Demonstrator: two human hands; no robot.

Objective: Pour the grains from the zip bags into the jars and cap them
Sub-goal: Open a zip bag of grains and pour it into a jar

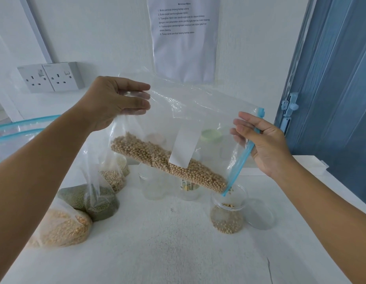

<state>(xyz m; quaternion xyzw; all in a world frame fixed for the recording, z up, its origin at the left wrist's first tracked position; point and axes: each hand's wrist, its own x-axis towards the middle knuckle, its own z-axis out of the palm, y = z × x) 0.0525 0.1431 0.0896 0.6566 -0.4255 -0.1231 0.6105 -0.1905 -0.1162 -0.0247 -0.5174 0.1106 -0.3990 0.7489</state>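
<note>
White table (178, 253), white wall (96, 37), blue door (331, 78), double socket (51, 77).

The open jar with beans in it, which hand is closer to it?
Right. The right hand holds the bag's zip edge just above the jar; the left hand is far up-left.

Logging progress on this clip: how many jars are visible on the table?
3: one part-filled jar under the bag's mouth, and two empty jars behind the held zip bag. Others may be hidden.
</note>
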